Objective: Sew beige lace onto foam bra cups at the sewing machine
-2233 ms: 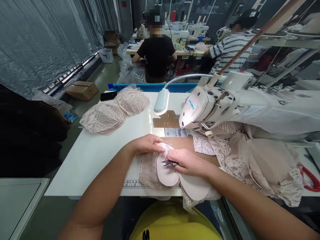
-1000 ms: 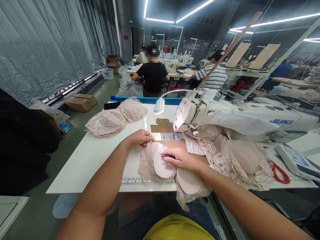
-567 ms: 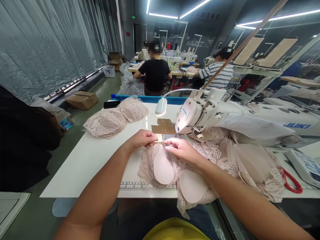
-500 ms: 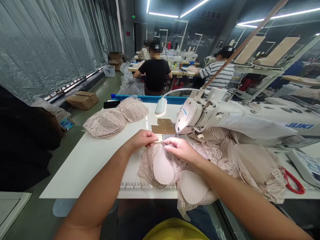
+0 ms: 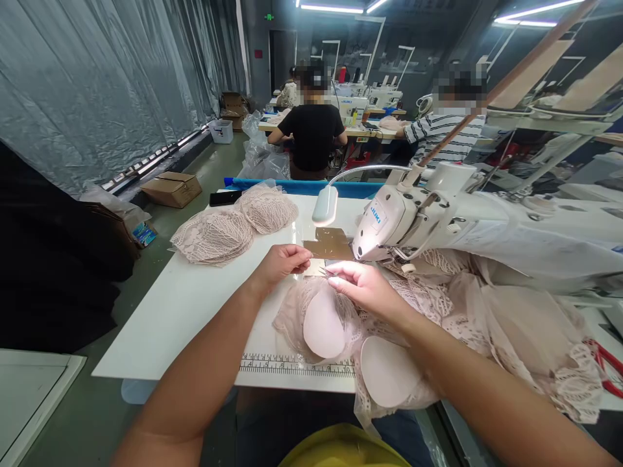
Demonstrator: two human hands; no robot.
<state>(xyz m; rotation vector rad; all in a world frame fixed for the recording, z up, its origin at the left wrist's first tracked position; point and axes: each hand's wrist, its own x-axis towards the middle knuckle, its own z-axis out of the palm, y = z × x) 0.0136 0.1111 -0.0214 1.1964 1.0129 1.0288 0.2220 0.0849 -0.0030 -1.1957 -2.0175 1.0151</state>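
Observation:
My left hand (image 5: pixel 288 263) is closed in a pinch above the work; what its fingertips hold is too small to make out. Just to its right, my right hand (image 5: pixel 357 280) is closed on a small pointed metal tool (image 5: pixel 324 272), its thin tips facing left. Below both hands lies a beige lace bra, one pale smooth cup (image 5: pixel 324 327) turned up and the other cup (image 5: pixel 389 371) near the table's front edge. The sewing machine head (image 5: pixel 384 217) stands just beyond my right hand, its needle area partly hidden.
Stacked lace cups (image 5: pixel 214 237) and a dark phone (image 5: pixel 224 198) lie at the back left of the white table (image 5: pixel 160 324). A lamp (image 5: pixel 325 206) hangs over the brown plate (image 5: pixel 331 243). More lace fabric (image 5: pixel 525 324) and red-handled scissors (image 5: pixel 608 370) lie right. Co-workers sit ahead.
My hands have drawn slightly apart and up from the lace, and the metal tool's tips have come away from the fabric edge. The view has shifted a little.

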